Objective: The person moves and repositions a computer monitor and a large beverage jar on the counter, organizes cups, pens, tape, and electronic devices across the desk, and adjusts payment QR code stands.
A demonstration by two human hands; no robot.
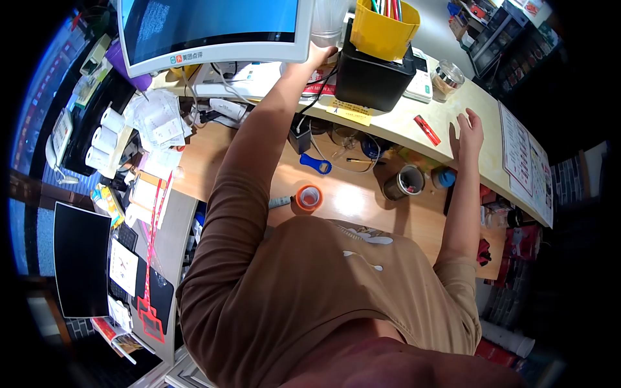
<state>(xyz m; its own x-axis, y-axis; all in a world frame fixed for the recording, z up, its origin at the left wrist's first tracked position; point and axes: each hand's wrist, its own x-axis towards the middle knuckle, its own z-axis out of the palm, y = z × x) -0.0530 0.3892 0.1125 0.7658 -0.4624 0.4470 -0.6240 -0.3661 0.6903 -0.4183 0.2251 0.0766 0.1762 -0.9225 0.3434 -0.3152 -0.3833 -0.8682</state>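
Observation:
My left hand (317,57) reaches up to the lower right corner of the white-framed monitor (213,57), just below a stack of clear plastic cups (328,26). Most of its fingers are hidden, so whether it grips anything does not show. On the right, my right hand (471,132) is raised over the counter's edge, its fingers loosely bent and apart with nothing in them. A red lighter-like object (427,130) lies on the counter to its left. Above that hand stands a lidded glass jar (447,80).
A black box (374,81) carries a yellow holder (385,31) of pens. On the lower wooden shelf lie a blue bottle opener (315,163), an orange tape roll (309,198) and a metal canister (404,183). Papers (158,119) and a dark monitor (82,258) are at left.

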